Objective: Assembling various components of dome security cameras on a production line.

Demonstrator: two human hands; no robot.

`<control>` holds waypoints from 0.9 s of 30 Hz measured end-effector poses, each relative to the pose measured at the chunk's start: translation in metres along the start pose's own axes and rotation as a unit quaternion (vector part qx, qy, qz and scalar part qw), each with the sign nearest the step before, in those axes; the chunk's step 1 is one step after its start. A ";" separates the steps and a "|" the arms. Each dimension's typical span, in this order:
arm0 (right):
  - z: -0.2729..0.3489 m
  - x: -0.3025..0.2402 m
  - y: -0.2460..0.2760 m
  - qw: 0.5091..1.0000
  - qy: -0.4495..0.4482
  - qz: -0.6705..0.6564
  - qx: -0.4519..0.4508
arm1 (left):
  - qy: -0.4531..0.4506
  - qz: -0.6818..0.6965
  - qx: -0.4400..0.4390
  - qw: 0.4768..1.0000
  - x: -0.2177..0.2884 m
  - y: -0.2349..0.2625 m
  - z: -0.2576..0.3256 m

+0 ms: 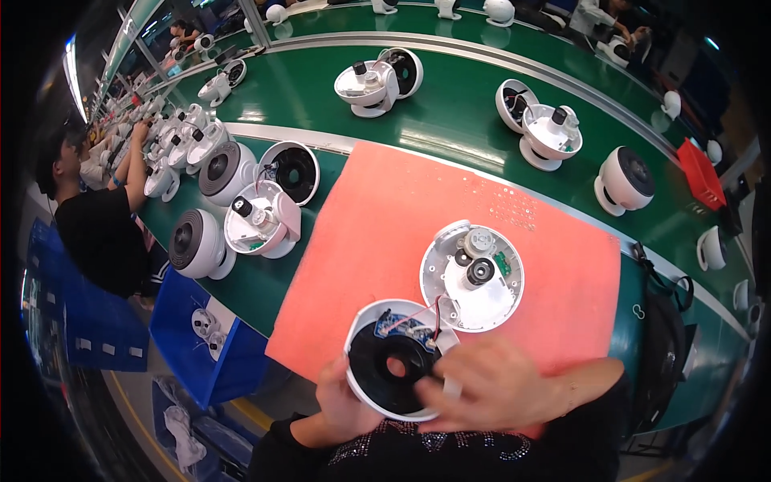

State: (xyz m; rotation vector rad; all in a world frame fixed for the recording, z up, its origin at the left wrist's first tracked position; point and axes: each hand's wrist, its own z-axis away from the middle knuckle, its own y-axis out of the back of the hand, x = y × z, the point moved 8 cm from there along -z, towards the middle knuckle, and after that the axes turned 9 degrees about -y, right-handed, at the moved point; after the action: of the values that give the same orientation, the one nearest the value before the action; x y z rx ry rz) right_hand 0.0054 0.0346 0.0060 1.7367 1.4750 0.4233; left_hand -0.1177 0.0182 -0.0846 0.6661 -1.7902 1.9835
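Observation:
My left hand grips the left rim of a round white camera shell, tilted so its black inside faces up. In the shell sit a blue circuit board and a black ring-shaped part with a round hole. Thin wires run from the board towards the other half, an open white camera base. That base lies on the mat just beyond and carries a small motor, a black lens barrel and a green board. My right hand is over the shell's right edge, its fingers blurred; whether they hold anything is unclear.
An orange-pink mat covers the green bench. Opened and closed white cameras stand left, among them one, and on the belt beyond. A blue bin is below left, a black bag right. A co-worker sits left.

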 end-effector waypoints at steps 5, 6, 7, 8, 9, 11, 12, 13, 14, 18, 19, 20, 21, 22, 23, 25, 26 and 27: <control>0.002 -0.002 0.013 0.996 -0.015 -0.087 0.011 | 0.026 -0.062 -0.058 0.996 -0.006 -0.028 0.007; 0.006 0.011 0.010 0.983 -0.074 -0.154 -0.072 | 0.025 -0.108 -0.073 0.991 -0.008 -0.024 0.004; 0.008 0.030 0.019 0.952 -0.156 -0.230 -0.127 | -0.006 -0.169 -0.119 0.978 -0.003 -0.029 -0.004; 0.003 0.047 0.017 0.939 -0.149 -0.294 -0.097 | -0.046 -0.333 -0.084 0.938 0.009 -0.004 -0.010; 0.004 0.063 0.031 0.939 -0.200 -0.272 -0.069 | -0.065 -0.472 -0.081 0.875 0.016 0.000 -0.026; 0.012 0.101 0.033 0.862 -0.368 -0.333 -0.100 | -0.105 -0.582 -0.142 0.794 0.015 -0.018 -0.063; 0.017 0.116 0.033 0.834 -0.409 -0.355 -0.107 | -0.113 -0.619 -0.171 0.758 0.008 -0.016 -0.075; 0.022 0.127 0.031 0.823 -0.429 -0.352 -0.124 | -0.116 -0.619 -0.174 0.757 0.000 -0.014 -0.081; 0.027 0.137 0.028 0.810 -0.449 -0.350 -0.140 | -0.120 -0.562 -0.191 0.796 -0.012 -0.016 -0.086; 0.039 0.142 0.009 0.728 -0.476 -0.458 -0.184 | -0.080 -0.454 -0.194 0.866 -0.020 -0.013 -0.088; 0.041 0.139 0.003 0.712 -0.467 -0.492 -0.183 | -0.043 -0.424 -0.176 0.887 -0.022 -0.008 -0.083; 0.043 0.137 0.001 0.710 -0.470 -0.492 -0.181 | -0.050 -0.455 -0.174 0.872 -0.020 -0.008 -0.073; 0.046 0.134 -0.001 0.685 -0.481 -0.521 -0.169 | -0.011 -0.425 -0.154 0.892 -0.020 -0.010 -0.060; 0.048 0.130 -0.003 0.658 -0.491 -0.548 -0.156 | 0.029 -0.395 -0.133 0.909 -0.021 -0.010 -0.047; 0.048 0.126 -0.009 0.646 -0.497 -0.557 -0.161 | 0.022 -0.397 -0.117 0.910 -0.018 -0.003 -0.040; 0.048 0.113 -0.012 0.637 -0.500 -0.551 -0.199 | 0.077 -0.336 -0.083 0.935 -0.006 0.008 -0.034; 0.045 0.110 -0.011 0.657 -0.500 -0.520 -0.216 | 0.127 -0.270 -0.052 0.953 -0.004 0.015 -0.030; 0.043 0.107 -0.009 0.655 -0.501 -0.522 -0.218 | 0.080 -0.309 -0.074 0.945 0.006 0.011 -0.035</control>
State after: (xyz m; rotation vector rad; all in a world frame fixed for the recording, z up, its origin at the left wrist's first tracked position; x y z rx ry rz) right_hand 0.0573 0.1199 -0.0528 0.3056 1.0822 -0.6810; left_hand -0.1325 0.0515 -0.0925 0.8606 -1.3873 1.4222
